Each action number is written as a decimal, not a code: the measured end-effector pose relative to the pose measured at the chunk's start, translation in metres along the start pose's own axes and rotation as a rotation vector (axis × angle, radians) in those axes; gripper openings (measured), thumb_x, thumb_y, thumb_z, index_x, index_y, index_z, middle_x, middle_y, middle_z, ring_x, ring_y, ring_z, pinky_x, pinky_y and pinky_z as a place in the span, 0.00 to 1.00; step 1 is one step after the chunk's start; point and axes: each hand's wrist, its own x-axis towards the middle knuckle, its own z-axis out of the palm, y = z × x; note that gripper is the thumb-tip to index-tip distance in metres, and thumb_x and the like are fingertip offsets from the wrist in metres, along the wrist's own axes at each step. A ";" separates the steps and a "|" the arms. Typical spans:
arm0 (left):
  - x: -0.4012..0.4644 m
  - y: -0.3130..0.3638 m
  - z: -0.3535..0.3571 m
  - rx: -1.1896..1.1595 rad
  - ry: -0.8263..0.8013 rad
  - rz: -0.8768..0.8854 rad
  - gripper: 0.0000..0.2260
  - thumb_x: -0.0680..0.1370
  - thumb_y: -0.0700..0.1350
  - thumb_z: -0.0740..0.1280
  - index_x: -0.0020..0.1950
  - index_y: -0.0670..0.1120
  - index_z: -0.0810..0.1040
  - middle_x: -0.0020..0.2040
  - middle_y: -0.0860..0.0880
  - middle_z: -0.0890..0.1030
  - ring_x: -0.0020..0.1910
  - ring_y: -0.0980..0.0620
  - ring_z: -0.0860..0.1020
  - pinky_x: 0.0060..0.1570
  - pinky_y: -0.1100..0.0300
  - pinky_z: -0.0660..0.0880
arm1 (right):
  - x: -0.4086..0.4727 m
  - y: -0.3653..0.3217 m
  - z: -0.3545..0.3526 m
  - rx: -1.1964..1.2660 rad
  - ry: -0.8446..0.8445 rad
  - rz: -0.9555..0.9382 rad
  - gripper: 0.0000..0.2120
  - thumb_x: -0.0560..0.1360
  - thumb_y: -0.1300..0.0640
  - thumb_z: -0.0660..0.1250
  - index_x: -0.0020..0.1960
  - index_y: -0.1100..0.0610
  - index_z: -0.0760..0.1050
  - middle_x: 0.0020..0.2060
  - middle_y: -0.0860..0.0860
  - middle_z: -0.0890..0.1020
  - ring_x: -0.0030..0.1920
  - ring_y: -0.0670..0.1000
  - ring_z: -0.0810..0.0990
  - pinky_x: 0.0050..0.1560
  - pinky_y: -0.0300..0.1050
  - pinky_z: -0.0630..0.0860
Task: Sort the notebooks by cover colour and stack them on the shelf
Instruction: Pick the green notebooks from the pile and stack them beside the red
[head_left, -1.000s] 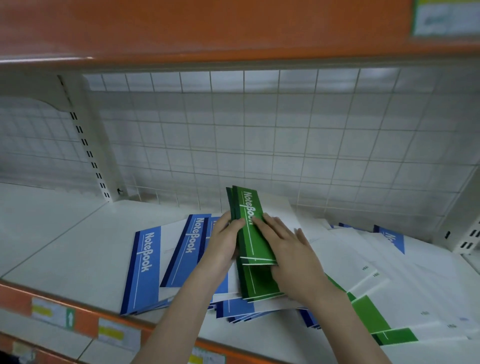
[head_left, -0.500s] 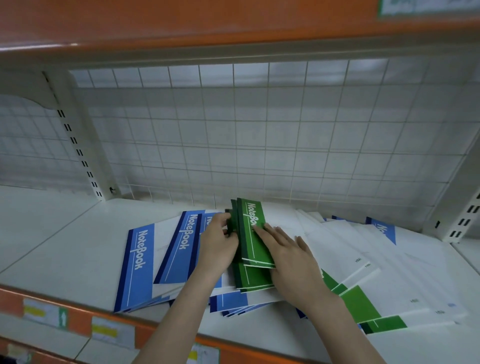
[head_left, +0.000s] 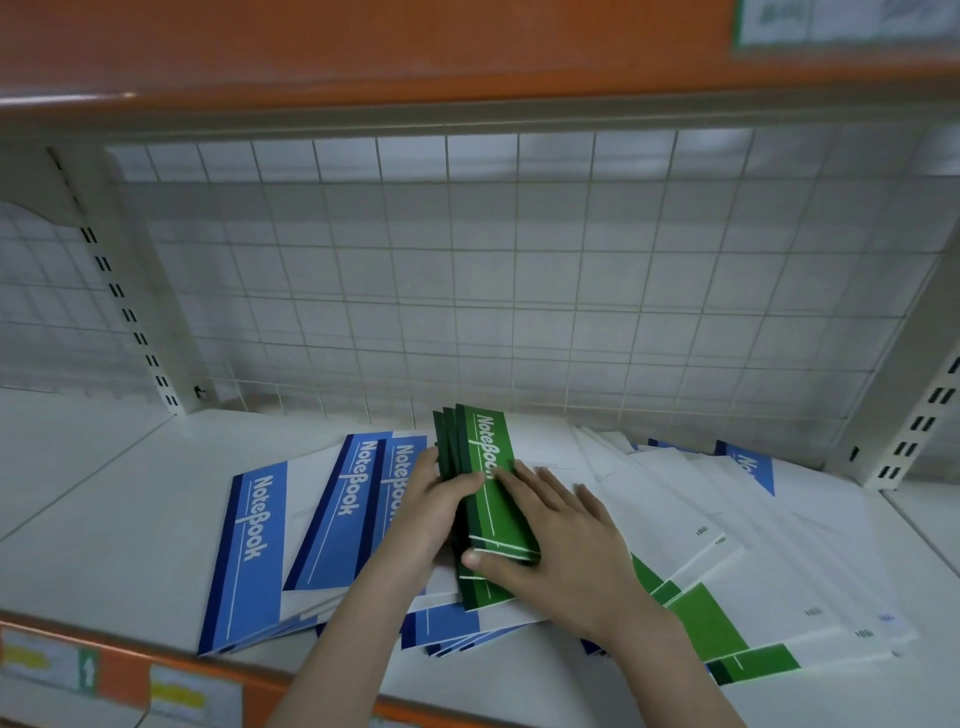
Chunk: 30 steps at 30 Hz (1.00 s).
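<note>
Both hands, left hand (head_left: 434, 512) and right hand (head_left: 550, 545), clamped the thin green paper notebooks (head_left: 485, 499) together, probably to line them up, right of the flat blue paper notebooks (head_left: 249, 551).

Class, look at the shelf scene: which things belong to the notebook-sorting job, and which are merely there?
Part of the job:
green notebooks
blue notebooks
left hand
right hand
shelf

Merely there:
wire grid back panel
price labels
</note>
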 end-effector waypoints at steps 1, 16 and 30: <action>0.001 0.000 -0.001 -0.036 0.010 -0.004 0.15 0.74 0.35 0.67 0.57 0.50 0.75 0.47 0.47 0.83 0.43 0.47 0.83 0.36 0.56 0.77 | 0.000 0.000 -0.002 0.049 0.003 -0.003 0.48 0.60 0.20 0.41 0.76 0.39 0.47 0.76 0.40 0.51 0.76 0.44 0.47 0.74 0.48 0.43; -0.014 -0.012 -0.008 0.149 0.040 0.318 0.10 0.80 0.46 0.60 0.58 0.58 0.75 0.46 0.56 0.83 0.42 0.57 0.82 0.36 0.66 0.77 | 0.025 0.028 -0.033 0.705 0.187 0.343 0.17 0.80 0.59 0.59 0.68 0.52 0.66 0.50 0.46 0.76 0.47 0.45 0.75 0.33 0.26 0.67; -0.008 -0.004 -0.012 0.058 0.041 0.174 0.15 0.71 0.35 0.71 0.51 0.54 0.79 0.45 0.54 0.84 0.48 0.51 0.82 0.45 0.53 0.77 | 0.032 0.043 -0.009 0.496 0.208 0.374 0.17 0.79 0.58 0.60 0.67 0.58 0.68 0.33 0.43 0.67 0.35 0.42 0.68 0.43 0.37 0.66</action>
